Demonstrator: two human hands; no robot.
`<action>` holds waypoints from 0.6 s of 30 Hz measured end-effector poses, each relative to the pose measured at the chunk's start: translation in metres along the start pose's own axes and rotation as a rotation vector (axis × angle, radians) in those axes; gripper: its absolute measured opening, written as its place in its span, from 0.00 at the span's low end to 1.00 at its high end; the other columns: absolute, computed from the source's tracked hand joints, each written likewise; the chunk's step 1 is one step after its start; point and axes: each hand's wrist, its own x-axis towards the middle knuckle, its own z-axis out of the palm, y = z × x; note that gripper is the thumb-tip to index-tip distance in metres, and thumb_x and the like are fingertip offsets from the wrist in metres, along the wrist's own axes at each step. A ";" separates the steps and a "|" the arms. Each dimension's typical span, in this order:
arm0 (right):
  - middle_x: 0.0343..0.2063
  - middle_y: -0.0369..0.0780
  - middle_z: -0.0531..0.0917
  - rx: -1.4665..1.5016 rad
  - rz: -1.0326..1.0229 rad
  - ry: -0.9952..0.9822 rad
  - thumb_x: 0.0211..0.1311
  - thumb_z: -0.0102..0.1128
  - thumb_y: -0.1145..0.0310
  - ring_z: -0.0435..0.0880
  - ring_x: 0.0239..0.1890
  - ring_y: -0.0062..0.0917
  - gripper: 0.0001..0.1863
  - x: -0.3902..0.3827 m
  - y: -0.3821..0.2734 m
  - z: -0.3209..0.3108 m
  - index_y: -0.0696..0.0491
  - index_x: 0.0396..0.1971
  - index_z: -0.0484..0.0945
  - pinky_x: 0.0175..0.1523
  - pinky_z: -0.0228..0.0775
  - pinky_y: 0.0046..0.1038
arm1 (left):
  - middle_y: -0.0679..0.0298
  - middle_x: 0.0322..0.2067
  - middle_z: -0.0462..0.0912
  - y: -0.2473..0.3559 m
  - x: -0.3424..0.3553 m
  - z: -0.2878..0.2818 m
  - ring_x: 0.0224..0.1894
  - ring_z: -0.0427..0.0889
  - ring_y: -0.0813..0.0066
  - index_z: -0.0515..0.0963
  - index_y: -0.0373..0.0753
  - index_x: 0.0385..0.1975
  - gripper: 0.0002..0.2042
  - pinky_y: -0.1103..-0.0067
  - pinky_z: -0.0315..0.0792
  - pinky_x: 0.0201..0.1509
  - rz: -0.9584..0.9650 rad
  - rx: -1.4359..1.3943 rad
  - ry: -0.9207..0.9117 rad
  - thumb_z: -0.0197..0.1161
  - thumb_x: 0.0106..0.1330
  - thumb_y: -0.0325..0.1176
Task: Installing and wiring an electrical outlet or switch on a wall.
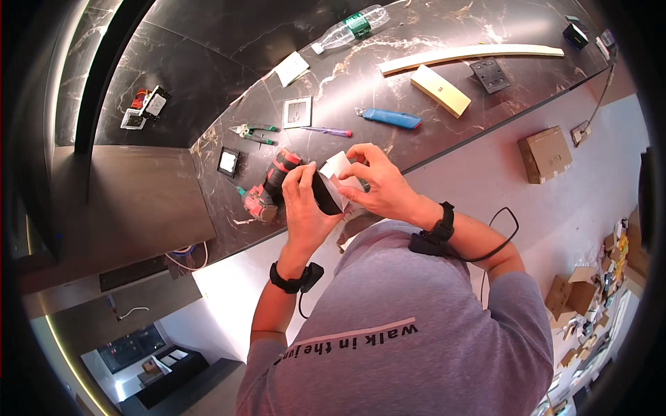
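Note:
My left hand [305, 208] is wrapped round a small black box [324, 191] with white inner flaps, held in front of my body at the counter's edge. The thumb lies low on the box and the fingers reach over its far side. On the box's right, my right hand [381, 182] has thumb and forefinger closed at a white flap [336, 165]. Whatever lies inside the box is hidden. Just beyond my left hand, a red and black cordless drill [267, 191] rests on the dark marble counter [312, 149].
Around the drill lie green-handled pliers [257, 133], a purple screwdriver [326, 130], a white-framed plate [297, 111] and a blue utility knife [390, 118]. Farther back are a yellow box [440, 90], a long strip [472, 57] and a plastic bottle [350, 29]. A cardboard box [544, 154] sits on the floor.

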 end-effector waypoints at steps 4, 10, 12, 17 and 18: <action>0.36 0.41 0.72 -0.094 0.104 -0.082 0.53 0.72 0.60 0.75 0.39 0.34 0.13 0.004 0.005 0.010 0.47 0.36 0.83 0.45 0.71 0.34 | 0.52 0.55 0.67 0.005 0.013 0.000 0.61 0.66 0.52 0.66 0.39 0.63 0.45 0.57 0.59 0.63 0.081 0.298 -0.037 0.79 0.38 0.33; 0.33 0.42 0.75 0.044 0.323 -0.135 0.53 0.71 0.62 0.79 0.37 0.30 0.12 0.016 0.035 0.010 0.53 0.33 0.85 0.42 0.73 0.31 | 0.56 0.55 0.69 0.002 0.042 0.007 0.60 0.67 0.55 0.66 0.42 0.63 0.45 0.58 0.61 0.61 0.235 0.439 -0.099 0.78 0.37 0.33; 0.35 0.42 0.76 0.180 0.305 0.004 0.53 0.71 0.64 0.80 0.37 0.28 0.13 0.021 0.043 0.005 0.55 0.34 0.85 0.42 0.74 0.29 | 0.56 0.55 0.69 0.000 0.061 0.010 0.60 0.67 0.54 0.66 0.42 0.62 0.46 0.59 0.62 0.60 0.233 0.272 -0.084 0.79 0.35 0.34; 0.38 0.36 0.81 0.485 0.524 0.202 0.63 0.66 0.68 0.79 0.38 0.16 0.10 0.033 0.067 -0.064 0.61 0.32 0.79 0.41 0.76 0.22 | 0.55 0.57 0.67 -0.034 0.122 0.024 0.63 0.65 0.51 0.63 0.41 0.64 0.50 0.59 0.64 0.62 0.139 0.240 -0.113 0.83 0.33 0.35; 0.38 0.36 0.81 0.480 0.515 0.221 0.63 0.66 0.68 0.79 0.38 0.16 0.10 0.033 0.072 -0.070 0.61 0.32 0.79 0.41 0.76 0.22 | 0.53 0.60 0.66 -0.036 0.137 0.026 0.65 0.63 0.50 0.61 0.40 0.66 0.51 0.59 0.63 0.64 0.138 0.239 -0.124 0.82 0.36 0.38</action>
